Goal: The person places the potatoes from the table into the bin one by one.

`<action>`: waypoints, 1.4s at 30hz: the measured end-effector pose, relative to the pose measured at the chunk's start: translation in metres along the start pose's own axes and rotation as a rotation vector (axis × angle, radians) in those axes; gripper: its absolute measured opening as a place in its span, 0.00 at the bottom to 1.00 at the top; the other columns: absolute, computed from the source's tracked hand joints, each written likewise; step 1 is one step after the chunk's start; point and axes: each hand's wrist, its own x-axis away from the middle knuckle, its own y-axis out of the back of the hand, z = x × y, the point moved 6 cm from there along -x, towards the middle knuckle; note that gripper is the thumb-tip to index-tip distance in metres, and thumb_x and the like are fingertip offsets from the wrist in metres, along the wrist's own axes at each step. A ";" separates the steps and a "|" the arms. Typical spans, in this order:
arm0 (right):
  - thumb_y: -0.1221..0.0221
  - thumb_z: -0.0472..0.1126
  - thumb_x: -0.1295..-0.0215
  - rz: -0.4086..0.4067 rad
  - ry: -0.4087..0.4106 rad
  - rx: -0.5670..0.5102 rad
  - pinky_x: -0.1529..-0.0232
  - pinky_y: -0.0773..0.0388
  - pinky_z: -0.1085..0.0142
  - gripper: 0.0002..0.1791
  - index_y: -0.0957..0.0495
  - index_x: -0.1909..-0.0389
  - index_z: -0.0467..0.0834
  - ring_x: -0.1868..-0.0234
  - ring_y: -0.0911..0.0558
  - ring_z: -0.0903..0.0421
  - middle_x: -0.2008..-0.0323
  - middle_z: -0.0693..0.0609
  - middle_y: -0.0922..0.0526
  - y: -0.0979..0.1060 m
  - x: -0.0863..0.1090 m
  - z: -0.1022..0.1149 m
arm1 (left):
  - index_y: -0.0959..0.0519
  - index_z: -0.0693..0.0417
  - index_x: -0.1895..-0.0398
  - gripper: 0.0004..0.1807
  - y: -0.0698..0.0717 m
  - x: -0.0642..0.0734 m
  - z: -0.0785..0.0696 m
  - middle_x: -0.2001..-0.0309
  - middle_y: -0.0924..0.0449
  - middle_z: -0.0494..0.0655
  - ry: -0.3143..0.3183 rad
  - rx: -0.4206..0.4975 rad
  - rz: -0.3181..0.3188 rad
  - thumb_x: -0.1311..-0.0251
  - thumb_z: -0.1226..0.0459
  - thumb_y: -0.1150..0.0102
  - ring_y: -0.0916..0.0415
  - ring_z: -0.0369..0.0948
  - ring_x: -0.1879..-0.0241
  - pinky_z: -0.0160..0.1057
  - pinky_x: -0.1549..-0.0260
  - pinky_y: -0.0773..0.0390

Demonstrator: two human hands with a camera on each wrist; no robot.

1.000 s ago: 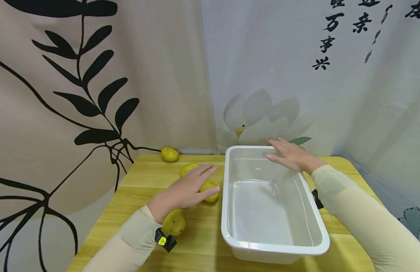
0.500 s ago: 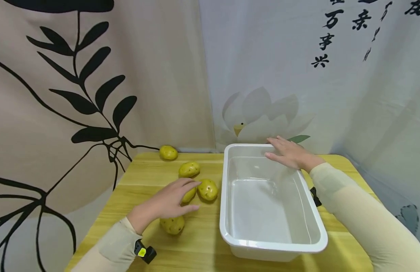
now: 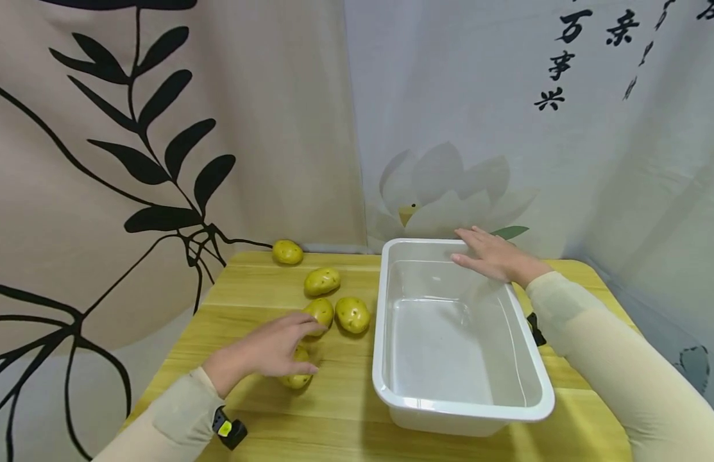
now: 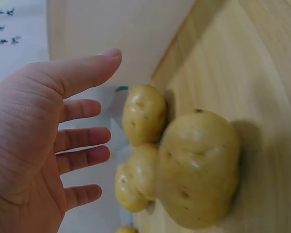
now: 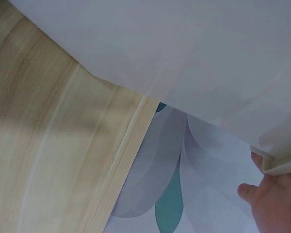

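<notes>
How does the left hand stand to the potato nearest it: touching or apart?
Apart: in the left wrist view, a clear gap separates the left hand from the nearest potato.

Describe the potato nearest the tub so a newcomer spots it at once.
Find the white tub on the wooden table. In the head view, five yellow potatoes lie to its left. Yours is the roundish potato furthest right, lying closer to the tub than the other four.

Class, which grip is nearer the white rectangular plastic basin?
The right grip, touching the far-right corner of the basin; the left grip is apart, left of it, near yellow oval potatoes.
</notes>
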 end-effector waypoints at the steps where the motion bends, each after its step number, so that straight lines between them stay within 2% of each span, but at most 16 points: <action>1: 0.63 0.71 0.32 0.001 -0.002 -0.002 0.33 0.61 0.36 0.46 0.57 0.23 0.47 0.25 0.60 0.42 0.24 0.45 0.55 0.000 0.001 -0.001 | 0.29 0.50 0.35 0.43 -0.002 0.001 0.001 0.36 0.33 0.53 0.002 0.007 0.009 0.50 0.35 0.38 0.34 0.48 0.38 0.50 0.41 0.32; 10: 0.63 0.71 0.32 -0.016 -0.006 0.019 0.33 0.59 0.36 0.46 0.56 0.24 0.46 0.25 0.59 0.41 0.25 0.45 0.54 0.000 0.002 -0.003 | 0.28 0.52 0.36 0.42 -0.031 0.011 0.019 0.36 0.33 0.56 0.030 0.032 0.077 0.54 0.42 0.30 0.35 0.51 0.37 0.53 0.40 0.33; 15: 0.62 0.71 0.32 -0.001 -0.001 0.015 0.33 0.60 0.37 0.46 0.56 0.24 0.46 0.25 0.60 0.42 0.25 0.45 0.54 -0.001 -0.001 0.000 | 0.26 0.51 0.38 0.43 -0.044 0.016 0.027 0.37 0.31 0.53 0.029 0.034 0.074 0.59 0.46 0.25 0.34 0.50 0.38 0.53 0.41 0.33; 21: 0.63 0.72 0.33 -0.002 -0.007 0.023 0.32 0.59 0.38 0.46 0.56 0.24 0.47 0.25 0.60 0.44 0.25 0.46 0.54 -0.002 -0.003 0.000 | 0.26 0.49 0.39 0.44 -0.054 0.017 0.034 0.39 0.30 0.50 0.013 0.043 0.049 0.62 0.44 0.24 0.32 0.47 0.40 0.51 0.44 0.30; 28: 0.62 0.71 0.32 -0.005 -0.013 0.005 0.33 0.60 0.38 0.46 0.55 0.24 0.46 0.25 0.60 0.42 0.25 0.45 0.54 0.001 0.001 0.001 | 0.25 0.49 0.40 0.45 -0.062 0.011 0.037 0.39 0.30 0.53 -0.002 0.060 0.019 0.63 0.40 0.25 0.31 0.48 0.41 0.51 0.44 0.29; 34: 0.63 0.71 0.32 -0.009 -0.016 0.011 0.33 0.60 0.38 0.46 0.56 0.24 0.46 0.25 0.60 0.43 0.24 0.46 0.55 0.003 0.001 -0.001 | 0.25 0.46 0.40 0.46 -0.068 0.007 0.039 0.42 0.29 0.50 0.013 0.059 -0.001 0.64 0.36 0.28 0.29 0.47 0.45 0.50 0.47 0.27; 42: 0.62 0.71 0.32 0.001 -0.019 0.016 0.32 0.59 0.38 0.46 0.56 0.24 0.47 0.25 0.61 0.44 0.24 0.47 0.54 0.002 0.001 0.001 | 0.22 0.40 0.49 0.40 -0.077 0.005 0.043 0.48 0.26 0.41 0.002 0.031 -0.110 0.65 0.30 0.33 0.28 0.41 0.49 0.48 0.52 0.25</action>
